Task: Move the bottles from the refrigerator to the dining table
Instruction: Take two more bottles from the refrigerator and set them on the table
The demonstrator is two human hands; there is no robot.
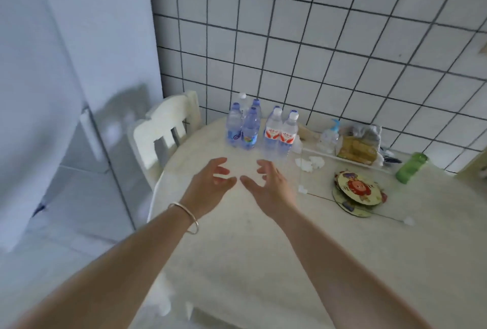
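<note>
Both the left hand [210, 181] and right hand [268, 183] were held wide and empty before bottles [263, 128] stood on the surface [263, 249], so a return to the refrigerator [66, 91] was judged next.

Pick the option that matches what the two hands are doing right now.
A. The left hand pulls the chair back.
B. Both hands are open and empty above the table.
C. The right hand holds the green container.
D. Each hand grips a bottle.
B: the left hand and right hand hover with spread fingers, holding nothing, short of the bottles that stand on the table.
</note>
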